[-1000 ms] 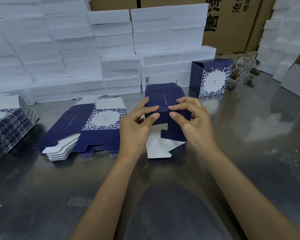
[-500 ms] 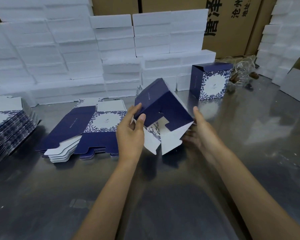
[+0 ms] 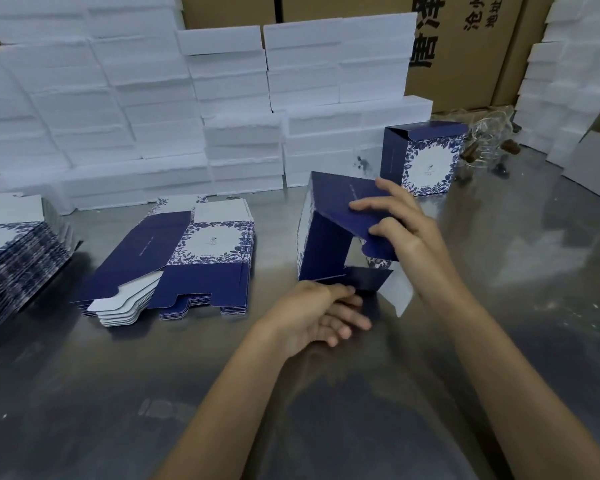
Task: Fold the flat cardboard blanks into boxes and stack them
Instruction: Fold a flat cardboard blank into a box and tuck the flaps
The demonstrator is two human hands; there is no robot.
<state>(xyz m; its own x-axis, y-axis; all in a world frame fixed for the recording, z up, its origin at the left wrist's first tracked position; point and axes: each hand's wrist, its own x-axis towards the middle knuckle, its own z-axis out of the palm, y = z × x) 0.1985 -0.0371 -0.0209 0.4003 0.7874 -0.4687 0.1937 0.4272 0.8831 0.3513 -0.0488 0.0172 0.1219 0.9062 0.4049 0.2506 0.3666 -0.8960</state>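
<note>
Folding the bottom flaps of one half-formed box (image 3: pixel 329 233) is the step I judge to be in hand; it stands tipped on the steel table (image 3: pixel 153 393), its open end toward me, between the stack of flat blanks (image 3: pixel 187 258) and the finished box (image 3: pixel 423 157). My right hand (image 3: pixel 406 230) pinches the upper navy flap, fingers curled over its edge. My left hand (image 3: pixel 316 313) sits at the lower flap with fingers bent; I cannot tell whether it truly grips it. Next, I think, the flaps need tucking in order so the notched tab locks. Room toward me looks ample. The finished box sits just behind my right hand, and white foam blocks (image 3: pixel 243 150) wall off the far edge.
</note>
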